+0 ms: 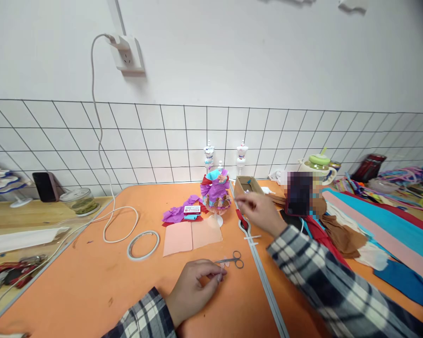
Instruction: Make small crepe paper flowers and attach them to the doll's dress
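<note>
My left hand (pixel 196 287) rests low over the orange mat with thumb and forefinger pinched together. Whatever lies between those fingertips is too small to name. Just beyond them are small scissors (pixel 235 259) and some tiny pale pink scraps (pixel 226 264). My right hand (pixel 262 212) is raised in front of a small cardboard box (pixel 240 186), its fingers drawn together; I cannot make out anything in them. A mini dress form in a ruffled purple dress (pixel 215 191) stands to its left. Two pink paper sheets (pixel 178 238) lie between the dress form and my left hand.
A tape roll (pixel 129 249) and a white cable (pixel 114 239) lie at left on the orange mat (pixel 81 286). Grey strips (pixel 264 281) run beneath my right forearm. Purple crepe paper (pixel 171 214), a phone (pixel 299 193), a lidded teapot (pixel 319 164) and coloured paper strips (pixel 384 220) surround the work area.
</note>
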Action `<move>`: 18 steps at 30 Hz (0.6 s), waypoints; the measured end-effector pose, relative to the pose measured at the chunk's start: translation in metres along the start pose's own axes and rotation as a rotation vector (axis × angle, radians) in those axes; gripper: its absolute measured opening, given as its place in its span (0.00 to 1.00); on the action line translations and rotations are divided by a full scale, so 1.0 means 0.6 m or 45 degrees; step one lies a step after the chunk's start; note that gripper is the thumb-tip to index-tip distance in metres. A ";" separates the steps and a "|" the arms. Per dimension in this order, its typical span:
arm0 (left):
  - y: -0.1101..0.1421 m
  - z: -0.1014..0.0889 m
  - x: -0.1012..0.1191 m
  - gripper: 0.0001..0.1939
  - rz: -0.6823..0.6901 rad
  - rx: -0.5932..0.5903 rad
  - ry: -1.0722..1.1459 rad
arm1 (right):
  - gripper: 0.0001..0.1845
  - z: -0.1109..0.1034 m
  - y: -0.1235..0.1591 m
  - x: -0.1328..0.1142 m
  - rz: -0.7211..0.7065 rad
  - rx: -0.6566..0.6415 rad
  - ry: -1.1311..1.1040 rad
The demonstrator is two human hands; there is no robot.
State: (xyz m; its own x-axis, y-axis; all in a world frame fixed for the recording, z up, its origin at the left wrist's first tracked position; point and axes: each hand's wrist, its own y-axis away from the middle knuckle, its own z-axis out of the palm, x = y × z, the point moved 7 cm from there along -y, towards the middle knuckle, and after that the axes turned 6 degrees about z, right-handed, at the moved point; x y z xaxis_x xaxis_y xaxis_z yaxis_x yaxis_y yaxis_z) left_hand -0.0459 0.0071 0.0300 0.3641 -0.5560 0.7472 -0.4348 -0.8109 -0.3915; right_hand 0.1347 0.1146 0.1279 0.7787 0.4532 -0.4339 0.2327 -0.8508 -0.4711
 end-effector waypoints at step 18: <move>-0.003 0.007 0.004 0.11 0.064 -0.114 -0.156 | 0.04 0.098 0.165 -0.072 -0.404 -0.244 -0.466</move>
State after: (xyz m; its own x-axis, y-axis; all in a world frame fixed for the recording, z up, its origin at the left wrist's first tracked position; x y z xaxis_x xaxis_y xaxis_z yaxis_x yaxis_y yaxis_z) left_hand -0.0407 0.0066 0.0302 0.4353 -0.6183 0.6544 -0.5251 -0.7648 -0.3733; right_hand 0.0898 0.0262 0.0550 0.4060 0.7308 -0.5487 0.5532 -0.6745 -0.4889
